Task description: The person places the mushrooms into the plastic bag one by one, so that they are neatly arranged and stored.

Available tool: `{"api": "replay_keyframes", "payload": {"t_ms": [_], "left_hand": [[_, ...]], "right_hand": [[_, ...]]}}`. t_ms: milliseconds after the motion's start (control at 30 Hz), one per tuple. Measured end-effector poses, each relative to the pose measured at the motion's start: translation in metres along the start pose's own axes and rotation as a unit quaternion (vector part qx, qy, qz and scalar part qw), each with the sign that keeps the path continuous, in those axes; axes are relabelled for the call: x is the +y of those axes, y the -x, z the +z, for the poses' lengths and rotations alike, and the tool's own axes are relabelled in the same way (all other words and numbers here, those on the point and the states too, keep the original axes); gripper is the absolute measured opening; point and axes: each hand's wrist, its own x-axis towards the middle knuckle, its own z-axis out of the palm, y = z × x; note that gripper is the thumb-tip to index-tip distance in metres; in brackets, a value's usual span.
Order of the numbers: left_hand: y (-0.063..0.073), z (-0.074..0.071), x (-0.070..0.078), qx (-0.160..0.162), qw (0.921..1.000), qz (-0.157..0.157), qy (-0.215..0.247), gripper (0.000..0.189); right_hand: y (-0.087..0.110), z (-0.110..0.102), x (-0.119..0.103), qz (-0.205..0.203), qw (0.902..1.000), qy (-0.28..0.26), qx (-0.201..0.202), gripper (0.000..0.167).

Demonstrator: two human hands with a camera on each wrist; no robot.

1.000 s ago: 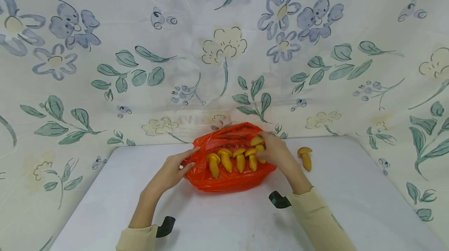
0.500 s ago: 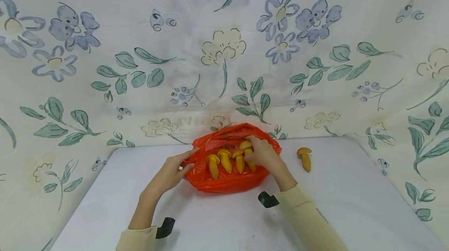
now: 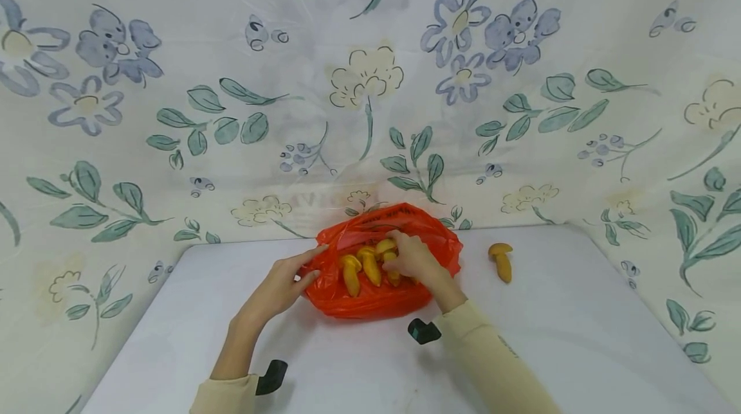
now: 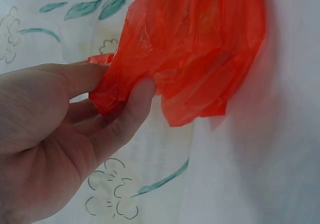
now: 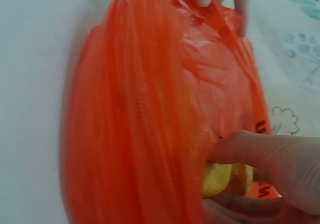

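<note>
A red plastic bag lies at the table's back with its mouth spread open. Inside it, yellow-brown toy-like mushrooms stand side by side, among them a leftmost mushroom and its neighbour. My left hand grips the bag's left edge; in the left wrist view the film runs between thumb and fingers. My right hand reaches into the bag from the right, pinching a mushroom by its cap area. The right wrist view shows yellow caps between its fingers, partly behind red film. The hand covers the mushrooms farther right.
One loose mushroom lies on the white table, right of the bag. A floral cloth hangs close behind the table's back edge. Dark wrist cameras stick out from both sleeves.
My right hand has moved left across the bag, carrying the pinched mushroom over the others in the row. The left hand keeps its grip on the bag's edge.
</note>
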Motion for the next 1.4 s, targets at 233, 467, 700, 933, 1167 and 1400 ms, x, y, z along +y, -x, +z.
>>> {"api": "replay_keyframes", "payload": {"t_ms": [233,467,700,933,1167,1400], "left_hand": [[0.002,0.0,-0.001,0.001,1.0,0.003,0.0,0.053],[0.002,0.0,-0.001,0.002,1.0,0.003,0.0,0.053],[0.002,0.0,-0.001,0.002,1.0,0.005,0.003,0.053],[0.003,-0.001,-0.002,0.002,1.0,0.006,0.005,0.053],[0.003,-0.002,-0.002,0.001,1.0,0.008,0.005,0.053],[0.004,-0.003,0.0,0.001,1.0,0.009,0.003,0.053]], "right_hand": [[-0.003,0.01,-0.002,0.014,0.9999,-0.001,0.002,0.067],[-0.003,0.015,-0.004,0.017,0.9997,-0.009,0.015,0.066],[-0.003,0.019,-0.004,0.013,0.9994,-0.016,0.028,0.066],[-0.002,0.02,-0.005,0.008,0.9995,-0.013,0.028,0.066],[-0.001,0.019,-0.005,0.008,0.9994,-0.004,0.034,0.066],[0.001,0.017,-0.005,0.019,0.9992,-0.01,0.032,0.066]]}}
